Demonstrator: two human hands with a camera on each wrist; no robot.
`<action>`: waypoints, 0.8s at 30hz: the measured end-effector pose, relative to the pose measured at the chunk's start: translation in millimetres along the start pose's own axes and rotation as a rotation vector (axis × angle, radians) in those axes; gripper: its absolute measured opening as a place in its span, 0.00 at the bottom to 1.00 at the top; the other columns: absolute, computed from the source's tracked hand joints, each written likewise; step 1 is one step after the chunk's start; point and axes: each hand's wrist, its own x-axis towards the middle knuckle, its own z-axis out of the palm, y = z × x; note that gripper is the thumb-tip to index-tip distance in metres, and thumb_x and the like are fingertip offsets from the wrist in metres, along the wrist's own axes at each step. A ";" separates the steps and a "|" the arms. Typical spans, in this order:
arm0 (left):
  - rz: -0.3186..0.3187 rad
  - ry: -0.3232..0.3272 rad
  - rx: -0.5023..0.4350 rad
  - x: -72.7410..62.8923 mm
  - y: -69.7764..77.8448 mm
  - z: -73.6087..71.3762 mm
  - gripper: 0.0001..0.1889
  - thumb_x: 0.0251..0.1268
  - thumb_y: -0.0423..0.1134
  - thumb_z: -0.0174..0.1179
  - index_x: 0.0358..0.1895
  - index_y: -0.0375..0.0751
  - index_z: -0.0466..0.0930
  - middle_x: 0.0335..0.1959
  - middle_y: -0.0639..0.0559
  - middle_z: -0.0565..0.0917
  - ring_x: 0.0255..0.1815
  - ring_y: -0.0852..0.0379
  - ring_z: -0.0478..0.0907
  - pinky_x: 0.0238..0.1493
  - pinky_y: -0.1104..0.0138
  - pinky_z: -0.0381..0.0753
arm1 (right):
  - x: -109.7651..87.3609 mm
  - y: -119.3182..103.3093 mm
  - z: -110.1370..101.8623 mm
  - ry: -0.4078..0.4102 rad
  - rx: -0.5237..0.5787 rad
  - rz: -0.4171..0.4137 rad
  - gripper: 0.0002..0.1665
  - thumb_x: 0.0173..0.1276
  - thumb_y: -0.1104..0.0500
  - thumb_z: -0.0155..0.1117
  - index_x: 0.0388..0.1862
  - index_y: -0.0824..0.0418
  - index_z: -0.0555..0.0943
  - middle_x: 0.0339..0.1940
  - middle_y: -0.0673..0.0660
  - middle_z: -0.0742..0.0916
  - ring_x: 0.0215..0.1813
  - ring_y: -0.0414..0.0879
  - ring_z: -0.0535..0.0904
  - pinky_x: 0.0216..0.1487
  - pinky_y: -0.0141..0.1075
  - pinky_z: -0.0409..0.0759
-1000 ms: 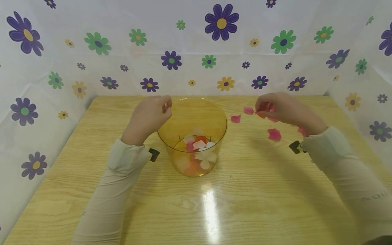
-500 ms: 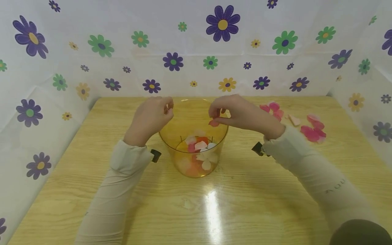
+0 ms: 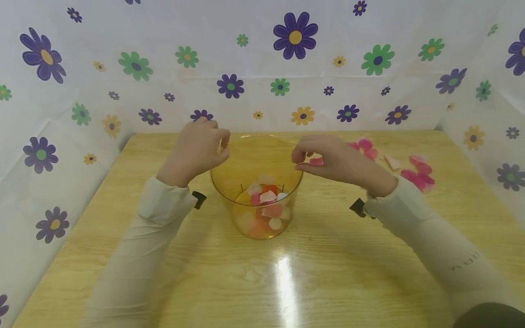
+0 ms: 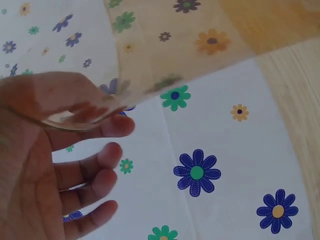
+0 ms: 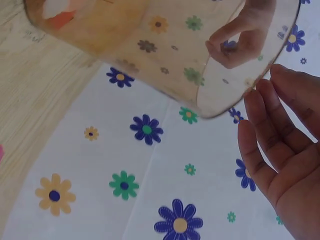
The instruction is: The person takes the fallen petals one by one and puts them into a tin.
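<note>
A see-through amber plastic bucket (image 3: 257, 171) stands upright on the table, with several white, pink and red petals (image 3: 266, 197) at its bottom. At its left rim my left hand (image 3: 197, 150) pinches the edge; in the left wrist view that hand (image 4: 75, 145) has its thumb and forefinger on either side of the rim. My right hand (image 3: 334, 159) is at the opposite side of the rim and holds no petal. In the right wrist view, the fingertips (image 5: 252, 97) lie right at the rim, with the fingers loosely bent.
Several pink petals (image 3: 418, 175) and a pale one (image 3: 391, 162) lie on the wooden table (image 3: 348, 273) to the right. A pink petal (image 3: 316, 161) shows behind my right hand. A flower-printed white cloth (image 3: 246, 59) stands up behind and at both sides.
My right hand carried a petal from the right to over the bucket and let it go; a pink petal now lies in there. The hand then shifted slightly right to the rim.
</note>
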 end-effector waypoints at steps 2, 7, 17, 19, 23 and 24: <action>0.019 0.010 0.014 0.6 0.0 -0.9 0.05 0.53 0.37 0.55 0.27 0.42 0.79 0.26 0.46 0.77 0.32 0.46 0.70 0.38 0.57 0.70 | -9.5 4.3 -3.4 0.037 -0.013 -0.002 0.07 0.55 0.68 0.68 0.32 0.61 0.80 0.31 0.51 0.85 0.36 0.40 0.79 0.42 0.37 0.80; 0.034 0.048 0.057 0.1 3.3 2.9 0.05 0.55 0.38 0.53 0.25 0.42 0.76 0.26 0.47 0.75 0.34 0.47 0.69 0.41 0.56 0.69 | -34.6 18.0 -16.1 0.117 -0.083 0.024 0.11 0.52 0.70 0.70 0.32 0.60 0.80 0.31 0.49 0.84 0.35 0.38 0.77 0.40 0.27 0.76; 0.016 0.106 0.040 -2.9 4.7 8.2 0.05 0.57 0.37 0.53 0.29 0.39 0.75 0.27 0.46 0.76 0.35 0.46 0.72 0.39 0.56 0.71 | -61.4 70.4 -32.1 0.026 -0.148 0.406 0.09 0.58 0.67 0.66 0.39 0.63 0.80 0.35 0.56 0.85 0.39 0.47 0.79 0.44 0.37 0.78; 0.010 0.110 0.027 -4.0 4.6 8.2 0.05 0.57 0.36 0.53 0.29 0.39 0.75 0.27 0.45 0.77 0.34 0.46 0.73 0.38 0.57 0.71 | -59.0 89.4 -26.7 -0.045 -0.133 0.472 0.11 0.60 0.66 0.64 0.42 0.65 0.80 0.38 0.59 0.85 0.41 0.50 0.79 0.46 0.44 0.78; 0.015 0.116 0.013 -5.4 5.9 9.5 0.04 0.57 0.35 0.53 0.30 0.38 0.75 0.26 0.45 0.77 0.32 0.47 0.72 0.35 0.58 0.71 | -49.7 128.2 -10.1 -0.180 -0.074 0.601 0.16 0.62 0.66 0.61 0.49 0.68 0.77 0.45 0.65 0.83 0.47 0.57 0.78 0.53 0.51 0.76; 0.017 0.115 0.007 -5.4 6.6 10.1 0.04 0.57 0.35 0.53 0.30 0.38 0.75 0.26 0.45 0.77 0.32 0.47 0.71 0.35 0.58 0.71 | -47.2 137.9 -5.5 -0.207 -0.064 0.630 0.17 0.62 0.65 0.61 0.51 0.68 0.77 0.47 0.66 0.83 0.49 0.58 0.78 0.54 0.52 0.75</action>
